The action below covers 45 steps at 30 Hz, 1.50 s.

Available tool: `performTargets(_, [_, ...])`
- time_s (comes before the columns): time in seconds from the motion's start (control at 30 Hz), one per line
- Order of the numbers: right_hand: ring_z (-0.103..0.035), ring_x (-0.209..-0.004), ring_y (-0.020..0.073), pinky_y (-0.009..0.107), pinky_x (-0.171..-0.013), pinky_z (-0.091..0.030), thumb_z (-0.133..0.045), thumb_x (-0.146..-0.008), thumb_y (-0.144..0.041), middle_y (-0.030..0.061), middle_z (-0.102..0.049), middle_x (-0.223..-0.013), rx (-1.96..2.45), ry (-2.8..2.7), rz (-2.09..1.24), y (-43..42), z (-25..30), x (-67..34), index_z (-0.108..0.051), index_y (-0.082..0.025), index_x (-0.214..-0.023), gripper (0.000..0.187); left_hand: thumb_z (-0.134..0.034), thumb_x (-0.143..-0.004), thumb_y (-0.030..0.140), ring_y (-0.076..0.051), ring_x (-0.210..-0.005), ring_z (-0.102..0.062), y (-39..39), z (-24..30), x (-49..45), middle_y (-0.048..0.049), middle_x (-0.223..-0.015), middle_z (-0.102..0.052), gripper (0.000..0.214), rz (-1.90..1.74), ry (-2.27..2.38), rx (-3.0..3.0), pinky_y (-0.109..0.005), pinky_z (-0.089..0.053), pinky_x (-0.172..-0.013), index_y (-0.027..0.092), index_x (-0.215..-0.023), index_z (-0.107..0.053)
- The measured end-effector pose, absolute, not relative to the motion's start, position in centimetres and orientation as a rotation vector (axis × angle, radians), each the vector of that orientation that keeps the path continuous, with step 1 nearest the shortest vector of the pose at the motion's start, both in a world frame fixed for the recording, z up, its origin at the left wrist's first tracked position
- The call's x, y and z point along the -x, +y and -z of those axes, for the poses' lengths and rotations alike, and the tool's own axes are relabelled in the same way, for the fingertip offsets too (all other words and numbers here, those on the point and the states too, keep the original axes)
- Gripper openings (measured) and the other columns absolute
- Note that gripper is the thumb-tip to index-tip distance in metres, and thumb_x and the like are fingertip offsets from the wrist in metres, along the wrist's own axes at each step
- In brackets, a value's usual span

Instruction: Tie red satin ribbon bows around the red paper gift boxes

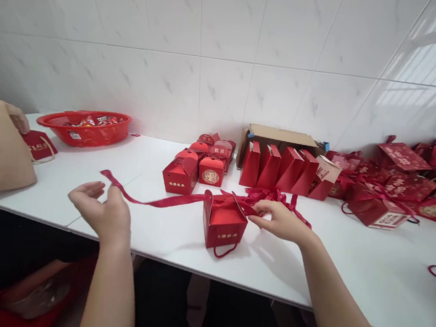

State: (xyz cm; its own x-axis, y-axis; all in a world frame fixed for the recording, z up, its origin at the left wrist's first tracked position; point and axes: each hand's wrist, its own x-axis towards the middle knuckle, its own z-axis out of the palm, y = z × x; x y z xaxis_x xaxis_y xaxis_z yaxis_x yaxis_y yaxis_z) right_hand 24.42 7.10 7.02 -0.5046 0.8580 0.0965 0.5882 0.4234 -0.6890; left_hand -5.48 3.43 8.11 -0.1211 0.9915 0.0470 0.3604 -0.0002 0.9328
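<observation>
A small red gift box (224, 226) with gold lettering and a cord handle hanging down its front stands near the table's front edge. Its top flaps lean inward. Through the top runs a dark red ribbon (168, 200), stretching left to my left hand (107, 212). That hand is raised with fingers and thumb apart; the ribbon's free end passes at the thumb tip, and whether it is gripped there is unclear. On the box's right side, my right hand (274, 220) pinches the ribbon close to the flap. More loose ribbons (265, 195) lie behind the box.
Several small red boxes (180, 175) stand behind, beside a cardboard carton (282, 135) with folded red boxes (267, 168) before it. Ribboned boxes (379, 205) pile up at right. At left are a red basket (101, 134) of wrapped sweets and another person's arm (1, 148) by a red box (39, 146).
</observation>
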Motion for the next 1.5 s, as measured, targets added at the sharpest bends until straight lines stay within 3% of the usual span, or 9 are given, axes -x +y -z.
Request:
performTargets(0.2, [-0.056, -0.076, 0.0135, 0.028, -0.073, -0.043, -0.053, -0.08, -0.05, 0.0034, -0.061, -0.079, 1.054, -1.959, -1.224, 6.8, -7.4, -26.0, -0.057, -0.016, -0.078, 0.035, -0.048, -0.071, 0.06, -0.018, -0.07, -0.058, 3.9, -7.3, 0.7, -0.0024, -0.072, -0.06, 0.042, -1.316, 1.416, -1.364, -0.03, -0.044, -0.064, 0.018, -0.076, -0.052])
performTargets(0.3, [-0.05, -0.062, 0.0102, 0.025, -0.064, -0.041, -0.053, -0.079, -0.054, 0.0002, -0.055, -0.066, 1.035, -1.827, -1.2, 6.9, -7.4, -26.2, -0.054, -0.016, -0.073, 0.039, -0.043, -0.075, 0.062, -0.016, -0.075, -0.057, 3.7, -6.5, -0.4, -0.0025, -0.082, -0.059, 0.045, -1.325, 1.31, -1.346, -0.029, -0.044, -0.069, 0.018, -0.08, -0.052])
performTargets(0.4, [-0.042, -0.054, 0.0085, 0.024, -0.054, -0.035, -0.053, -0.077, -0.057, -0.0028, -0.046, -0.059, 1.107, -1.771, -1.074, 6.9, -7.3, -26.1, -0.053, -0.016, -0.07, 0.042, -0.051, -0.075, 0.057, -0.011, -0.062, -0.049, 3.1, -5.9, -0.6, 0.0023, -0.071, -0.052, 0.039, -1.152, 1.279, -1.379, -0.024, -0.04, -0.06, 0.018, -0.078, -0.049])
performTargets(0.57, [-0.031, -0.049, 0.0063, 0.023, -0.046, -0.024, -0.058, -0.073, -0.057, -0.0039, -0.039, -0.058, 1.161, -1.706, -1.015, 6.4, -8.1, -26.2, -0.051, -0.016, -0.065, 0.042, -0.055, -0.075, 0.052, -0.005, -0.044, -0.019, 2.3, -6.9, 0.2, 0.0087, -0.051, -0.024, 0.039, -1.126, 1.252, -1.33, -0.021, -0.015, -0.044, 0.017, -0.063, -0.043])
performTargets(0.7, [-0.026, -0.046, 0.0056, 0.023, -0.045, -0.02, -0.06, -0.071, -0.056, -0.0051, -0.035, -0.053, 1.17, -1.736, -1.047, 5.4, -9.6, -26.4, -0.05, -0.017, -0.061, 0.042, -0.06, -0.073, 0.046, -0.006, -0.045, -0.018, 1.7, -9.3, 1.1, 0.0076, -0.049, -0.023, 0.035, -1.191, 1.336, -1.46, -0.023, -0.012, -0.045, 0.017, -0.059, -0.045])
performTargets(0.97, [-0.026, -0.048, 0.0072, 0.023, -0.046, -0.018, -0.054, -0.071, -0.064, -0.0053, -0.032, -0.053, 1.347, -1.955, -0.986, 5.5, -7.4, -26.4, -0.045, -0.017, -0.057, 0.05, -0.062, -0.068, 0.047, -0.008, -0.05, -0.028, 1.1, -8.6, 1.7, 0.0037, -0.054, -0.04, 0.036, -1.0, 1.497, -1.612, -0.023, -0.019, -0.048, 0.016, -0.053, -0.049])
performTargets(1.3, [-0.033, -0.052, 0.0085, 0.023, -0.05, -0.024, -0.053, -0.072, -0.061, -0.0047, -0.037, -0.054, 1.324, -2.056, -1.062, 4.7, -3.6, -26.5, -0.05, -0.017, -0.06, 0.047, -0.057, -0.069, 0.058, -0.008, -0.05, -0.02, -0.6, -5.7, 2.4, 0.0062, -0.052, -0.027, 0.047, -0.879, 1.467, -1.595, -0.022, -0.017, -0.048, 0.017, -0.053, -0.041])
performTargets(1.5, [-0.035, -0.051, 0.0093, 0.023, -0.05, -0.025, -0.054, -0.073, -0.057, -0.0043, -0.04, -0.054, 1.296, -1.954, -1.055, 4.6, -1.7, -25.5, -0.052, -0.017, -0.063, 0.041, -0.048, -0.076, 0.061, -0.008, -0.047, -0.018, -1.5, -4.1, 2.0, 0.0071, -0.049, -0.027, 0.046, -0.831, 1.319, -1.548, -0.022, -0.015, -0.045, 0.016, -0.067, -0.056])
